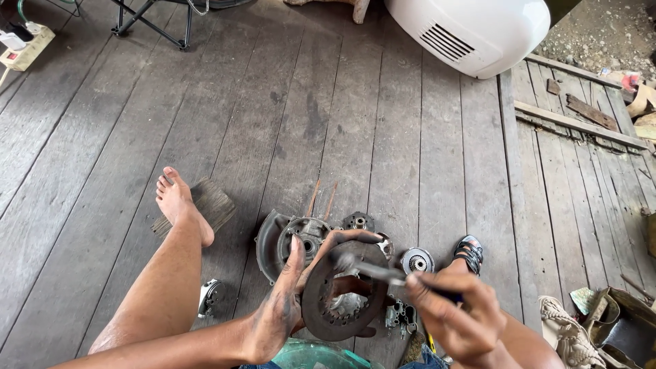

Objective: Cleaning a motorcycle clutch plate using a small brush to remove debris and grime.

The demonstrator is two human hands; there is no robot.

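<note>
A floor of grey, worn planks fills the view, and the person sits low on it with the work between the legs

Nearest to the camera, the left hand is closed on the edge of a dark ring-shaped disc; the thumb lies on one side and the fingers curl over the top rim, so the disc stands tilted with its face toward the right hand. It seems held this way so the tool can reach the face and the holes. The right hand is closed around a dark handle, and its metal shaft points left and touches the disc near the upper rim; the exact kind of tool I cannot tell, because it is blurred. Both hands are black with grease.

Just under the disc there is a green bowl, and small metal parts lie beside it. A little farther, a grey metal housing rests on the planks, partly hidden by the left hand, with a gear and a round bearing piece near it. A sandal is at the right; the bare left foot rests by a small wood block. A shiny part lies under the left leg.

Far away stand a white appliance, a folding chair frame and a power strip
</note>
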